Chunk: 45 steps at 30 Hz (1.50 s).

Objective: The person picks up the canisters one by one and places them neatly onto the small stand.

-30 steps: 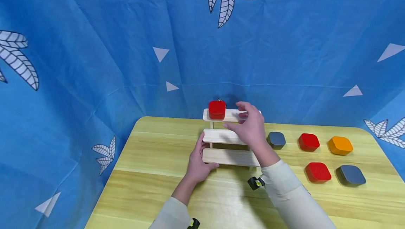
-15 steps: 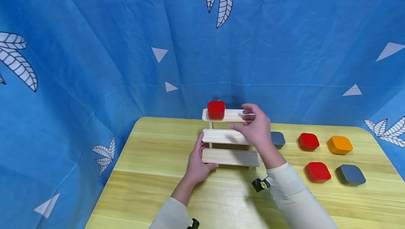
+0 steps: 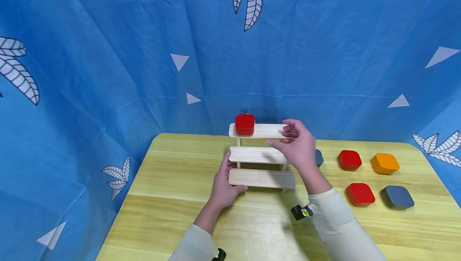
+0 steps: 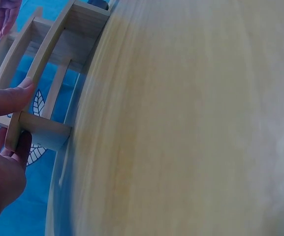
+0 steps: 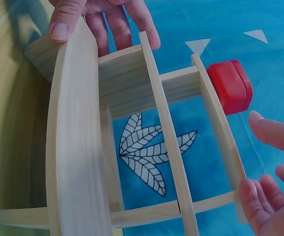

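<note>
here, a person's left hand [image 3: 224,189] grips a three-tier wooden rack [image 3: 257,155] near the back edge of a wood-grain counter [image 3: 173,189], thumb at the front of the lowest shelf [image 3: 261,178], fingers curled behind its left end. the right hand [image 3: 300,145] is poised at the other end of the top shelf [image 3: 268,131], thumb and fingers spread apart; whether its fingertips touch the wood is hard to tell. a bright red box [image 3: 245,125] sits at that shelf's left end. to the right on the counter, a rear grey box [image 3: 319,157], partly hidden by the right hand, lines up with a rear red box [image 3: 349,160] and an orange box [image 3: 385,163], behind a front red box [image 3: 360,194] and a front grey box [image 3: 397,197]. blue cloth [image 3: 144,53] hangs beyond.
</note>
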Motion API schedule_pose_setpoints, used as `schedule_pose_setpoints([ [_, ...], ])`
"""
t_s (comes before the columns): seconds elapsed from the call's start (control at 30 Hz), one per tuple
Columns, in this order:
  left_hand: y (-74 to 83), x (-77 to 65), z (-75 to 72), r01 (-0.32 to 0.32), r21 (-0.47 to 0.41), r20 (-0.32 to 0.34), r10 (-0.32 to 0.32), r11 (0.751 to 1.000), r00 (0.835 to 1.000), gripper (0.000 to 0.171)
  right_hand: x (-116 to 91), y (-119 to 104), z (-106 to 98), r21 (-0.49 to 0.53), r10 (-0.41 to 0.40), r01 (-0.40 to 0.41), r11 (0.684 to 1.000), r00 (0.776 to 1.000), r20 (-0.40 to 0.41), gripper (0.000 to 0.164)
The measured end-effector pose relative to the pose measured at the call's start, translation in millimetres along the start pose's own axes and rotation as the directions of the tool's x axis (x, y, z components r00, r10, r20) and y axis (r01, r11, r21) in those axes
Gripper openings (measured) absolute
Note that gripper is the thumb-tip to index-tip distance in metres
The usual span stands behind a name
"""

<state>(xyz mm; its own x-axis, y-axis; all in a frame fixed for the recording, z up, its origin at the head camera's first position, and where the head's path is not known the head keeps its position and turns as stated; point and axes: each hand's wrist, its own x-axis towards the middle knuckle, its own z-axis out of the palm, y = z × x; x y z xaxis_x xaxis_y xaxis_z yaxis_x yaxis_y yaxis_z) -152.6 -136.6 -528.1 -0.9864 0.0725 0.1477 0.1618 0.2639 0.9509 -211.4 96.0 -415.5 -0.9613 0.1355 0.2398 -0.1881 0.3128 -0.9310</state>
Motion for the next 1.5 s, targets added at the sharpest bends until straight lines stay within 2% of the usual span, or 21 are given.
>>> schedule_pose_setpoints([
  [0.17,2.1,0.8,0.5,0.012,-0.002,0.002,-0.012,1.0,1.0,0.127,0.0,3.3,-5.8,0.015,-0.027,0.028,0.999,0.998,-0.05,0.067],
  [0.4,3.2,1.4,1.5,0.03,0.006,-0.003,-0.03,1.0,1.0,0.127,-0.2,7.2,-17.2,0.041,-0.013,0.018,0.999,0.994,-0.106,0.064],
  [0.67,2.2,0.6,1.4,0.035,0.021,-0.008,-0.035,0.999,0.999,0.126,-2.7,14.6,-24.7,0.036,-0.009,0.013,0.999,0.992,-0.125,0.064],
  [0.83,3.4,-1.1,-1.0,0.063,0.023,-0.024,-0.063,0.998,0.998,0.126,-3.5,21.9,-26.7,0.012,0.016,-0.014,1.0,0.991,-0.13,0.062],
  [1.07,3.0,-1.0,-0.8,0.049,0.027,-0.022,-0.048,0.998,0.999,0.126,-4.0,31.9,-37.4,-0.007,0.034,-0.035,0.999,0.986,-0.163,0.062],
  [1.5,4.0,-1.7,1.5,0.039,0.032,-0.01,-0.039,0.999,0.999,0.126,-7.2,47.0,-57.2,-0.058,0.143,-0.155,0.986,0.974,-0.176,0.064],
])
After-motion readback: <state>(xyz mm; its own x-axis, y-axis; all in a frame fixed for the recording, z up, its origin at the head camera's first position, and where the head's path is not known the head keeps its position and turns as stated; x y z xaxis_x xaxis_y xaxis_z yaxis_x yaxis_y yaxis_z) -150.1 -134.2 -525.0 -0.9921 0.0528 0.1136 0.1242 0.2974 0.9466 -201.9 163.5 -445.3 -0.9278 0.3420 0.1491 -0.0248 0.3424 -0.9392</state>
